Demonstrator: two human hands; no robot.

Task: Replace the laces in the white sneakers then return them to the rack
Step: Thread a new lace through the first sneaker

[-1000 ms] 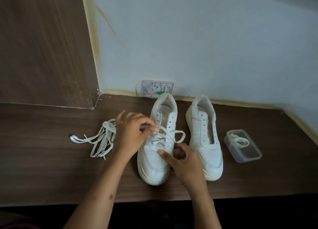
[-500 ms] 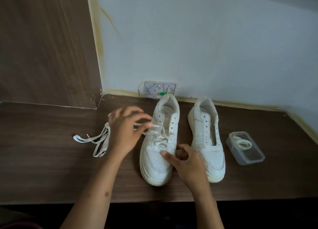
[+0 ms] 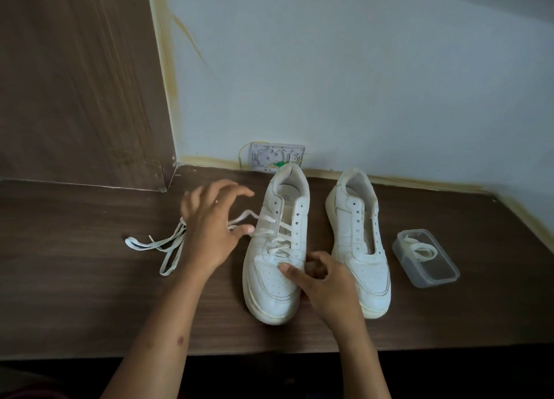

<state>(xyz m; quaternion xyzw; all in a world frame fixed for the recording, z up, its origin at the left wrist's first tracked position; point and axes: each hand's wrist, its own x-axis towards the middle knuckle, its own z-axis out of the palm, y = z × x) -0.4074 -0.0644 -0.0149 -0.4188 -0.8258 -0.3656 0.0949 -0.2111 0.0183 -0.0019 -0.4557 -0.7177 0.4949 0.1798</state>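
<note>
Presently, item one: the left sneaker [image 3: 277, 248], partly laced, toe toward the person, standing on the wooden shelf [image 3: 75, 293]; this sneaker serves as landmark for all entries. Lace in the sneaker [image 3: 280, 233]: one, crossing the lower eyelets, its free end running out to the left side of the sneaker. Left hand [image 3: 209, 233]: just left of the sneaker, fingers spread and loosely curved, thumb tip touching or nearly touching the lace end; whether it actually pinches the lace cannot be told. Right hand [image 3: 323, 278]: at the sneaker's toe, index finger laid on the toe cap, other fingers curled beside it, apparently steadying the shoe; it appears to grasp nothing. Step in hand, as judged: drawing or threading the lace through the left-row eyelets. Advice: keep the toe pinned, pull the lace flat and untwisted, even the two ends before moving up a row. Second sneaker [image 3: 356, 239]: one, just right of the landmark, unlaced, eyelets bare. Loose laces [image 3: 168, 245]: a tangle left of the landmark, beyond the left hand; count unclear, perhaps one or two. Clear plastic tub [image 3: 425, 257]: one, well right of the landmark past the second sneaker, holding one coiled lace [image 3: 419, 247]. Wall socket plate [image 3: 277, 157]: one, behind the landmark's heel. Sneakers, total: two. No rack in view
</note>
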